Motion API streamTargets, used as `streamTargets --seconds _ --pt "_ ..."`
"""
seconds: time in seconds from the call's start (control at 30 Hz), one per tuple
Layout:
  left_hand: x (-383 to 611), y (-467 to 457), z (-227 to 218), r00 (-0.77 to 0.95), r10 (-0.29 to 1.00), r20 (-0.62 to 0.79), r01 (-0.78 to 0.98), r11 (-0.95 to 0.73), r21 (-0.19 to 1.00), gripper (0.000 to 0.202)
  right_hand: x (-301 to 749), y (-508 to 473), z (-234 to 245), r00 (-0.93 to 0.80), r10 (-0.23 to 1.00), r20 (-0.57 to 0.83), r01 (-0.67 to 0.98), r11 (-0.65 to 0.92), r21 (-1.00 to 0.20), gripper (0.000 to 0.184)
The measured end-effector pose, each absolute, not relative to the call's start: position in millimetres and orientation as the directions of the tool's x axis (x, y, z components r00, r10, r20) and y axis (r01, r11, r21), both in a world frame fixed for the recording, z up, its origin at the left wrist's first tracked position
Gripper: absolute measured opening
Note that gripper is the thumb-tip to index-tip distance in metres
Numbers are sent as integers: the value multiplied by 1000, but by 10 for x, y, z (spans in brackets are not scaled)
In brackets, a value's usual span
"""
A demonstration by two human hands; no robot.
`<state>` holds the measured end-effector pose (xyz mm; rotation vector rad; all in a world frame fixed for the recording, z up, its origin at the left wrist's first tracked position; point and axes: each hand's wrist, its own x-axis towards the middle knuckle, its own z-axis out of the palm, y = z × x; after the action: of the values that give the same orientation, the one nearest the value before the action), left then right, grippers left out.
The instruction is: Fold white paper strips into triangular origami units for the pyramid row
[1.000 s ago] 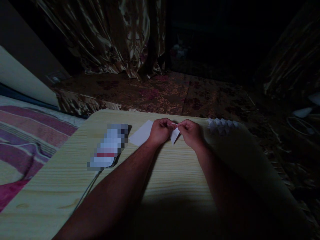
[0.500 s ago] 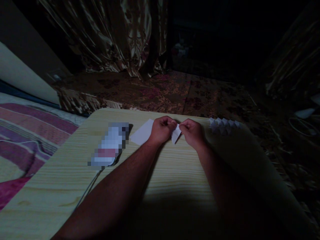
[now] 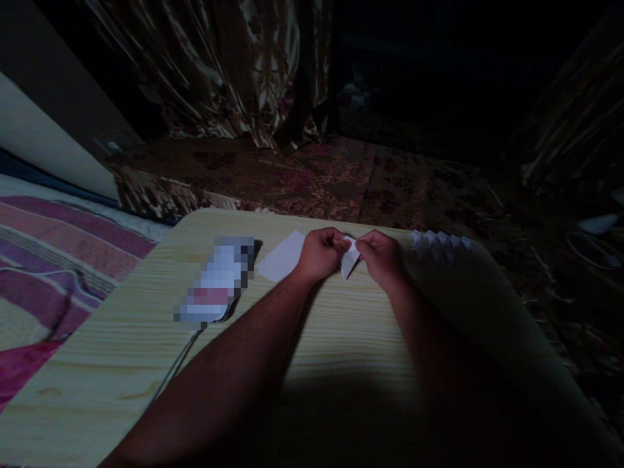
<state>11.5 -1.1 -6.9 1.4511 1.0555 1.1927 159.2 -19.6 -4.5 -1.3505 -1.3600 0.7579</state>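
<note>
A small piece of folded white paper (image 3: 349, 261) is held between my two hands above the far part of the wooden table, with one pointed corner hanging down. My left hand (image 3: 322, 255) pinches its left side between thumb and fingers. On its right upper edge, the fingertips of my right hand (image 3: 380, 257) are closed. Flat white paper (image 3: 283, 257) lies just left of my left hand, partly covered by it. To the right of my right hand stand several small folded paper pieces (image 3: 441, 242) in rows, dim in the shadow.
A blurred-out, phone-like device (image 3: 217, 279) lies on the wooden table (image 3: 121, 338) at left, with a cable (image 3: 175, 367) running toward me. Beside the table is a bed with a striped cover (image 3: 73, 240). Patterned curtains (image 3: 273, 65) hang beyond the far edge.
The folded paper shows a little more of its face between my fingers, and my left thumb has shifted slightly on it. The whole view has moved a little; both hands keep their hold.
</note>
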Motion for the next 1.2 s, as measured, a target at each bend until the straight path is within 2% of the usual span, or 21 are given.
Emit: streamTargets --seconds 0.23,0.53,0.93,1.2 --pt "99 17 -76 175 975 135 -15 -134 991 21 1573 -210 -39 134 965 227 260 187 -947 12" --pt "93 31 -109 184 970 161 -11 -161 987 19 1605 -191 -62 139 962 236 270 192 -944 12" --pt "90 13 -64 226 968 106 -21 -104 994 25 1610 -165 -77 163 959 230 260 184 -948 14" --pt "113 9 -27 241 958 153 -53 -145 988 28 1612 -175 -81 139 960 243 267 200 -943 13"
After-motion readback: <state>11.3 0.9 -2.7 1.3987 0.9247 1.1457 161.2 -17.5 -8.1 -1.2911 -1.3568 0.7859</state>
